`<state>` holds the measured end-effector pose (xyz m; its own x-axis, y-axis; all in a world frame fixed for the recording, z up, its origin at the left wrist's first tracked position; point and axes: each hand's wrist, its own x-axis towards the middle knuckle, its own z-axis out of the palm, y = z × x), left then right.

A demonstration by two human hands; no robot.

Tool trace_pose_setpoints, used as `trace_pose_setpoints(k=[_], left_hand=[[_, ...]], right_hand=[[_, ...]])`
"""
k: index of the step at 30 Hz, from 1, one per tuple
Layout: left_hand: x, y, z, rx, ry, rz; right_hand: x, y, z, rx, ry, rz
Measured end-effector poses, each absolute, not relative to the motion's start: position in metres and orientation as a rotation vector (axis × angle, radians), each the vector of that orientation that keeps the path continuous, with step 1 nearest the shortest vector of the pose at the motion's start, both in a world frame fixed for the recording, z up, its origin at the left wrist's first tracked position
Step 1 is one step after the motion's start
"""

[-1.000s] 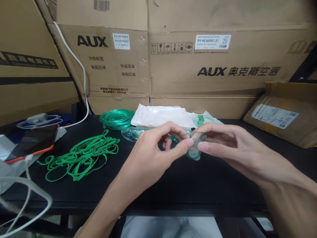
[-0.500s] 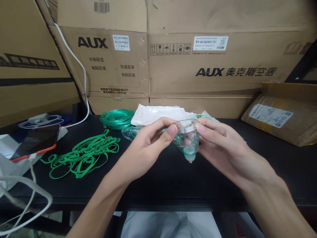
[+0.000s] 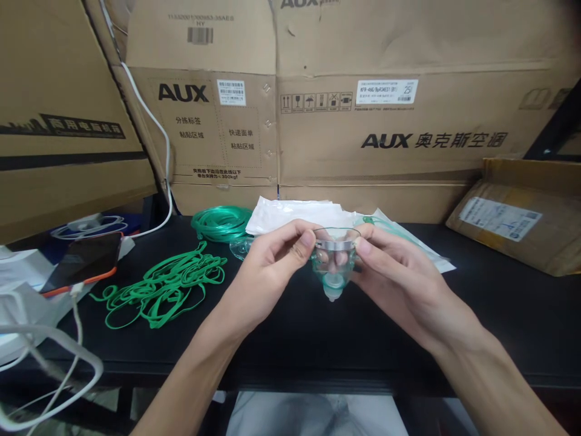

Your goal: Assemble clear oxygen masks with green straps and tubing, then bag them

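Mask point(image 3: 333, 266) of clear, green-tinted plastic is what I have on my head feed, raised just in front of the white packets point(image 3: 295, 217), its small spout pointing down. I see the left hand point(image 3: 275, 260) grasping the edge by one end of a silvery strip point(image 3: 334, 246), thumb pressed toward the forefinger; the right hand point(image 3: 403, 266) pinches the other end likewise. Blurred fingertips show through the clear wall, and I can't tell from here which hand they belong to. Left of the white packets I make out a coil of green tubing point(image 3: 222, 223), and, nearer my camera than the packets, a loose tangle of green strap point(image 3: 175, 275). Well left of the packets I have a phone point(image 3: 86, 257) in an orange case. Far to their right, a brown box point(image 3: 521, 188) sits on the black table point(image 3: 290, 357); behind the packets my view meets printed cardboard point(image 3: 318, 160).
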<state>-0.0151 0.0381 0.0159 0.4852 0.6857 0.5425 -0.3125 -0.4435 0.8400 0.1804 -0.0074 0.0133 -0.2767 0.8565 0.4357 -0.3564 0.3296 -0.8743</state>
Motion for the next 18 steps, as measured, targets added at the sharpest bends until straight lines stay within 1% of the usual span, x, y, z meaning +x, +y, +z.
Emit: trace_pose_setpoints(k=[5, 9, 18], left_hand=[[-0.0161, 0.0336, 0.0223, 1.784, 0.402, 1.257], [-0.017, 0.0329, 0.0249, 1.873, 0.413, 1.183], [-0.0224, 0.0387, 0.0207, 1.93, 0.368, 0.989]], right_hand=[[0.1837, -0.0052, 0.0111, -0.533, -1.486, 1.166], [0.1871, -0.0033, 0.0092, -0.624, -1.554, 1.061], [0.19, -0.0021, 0.0089, -0.667, -1.609, 1.123]])
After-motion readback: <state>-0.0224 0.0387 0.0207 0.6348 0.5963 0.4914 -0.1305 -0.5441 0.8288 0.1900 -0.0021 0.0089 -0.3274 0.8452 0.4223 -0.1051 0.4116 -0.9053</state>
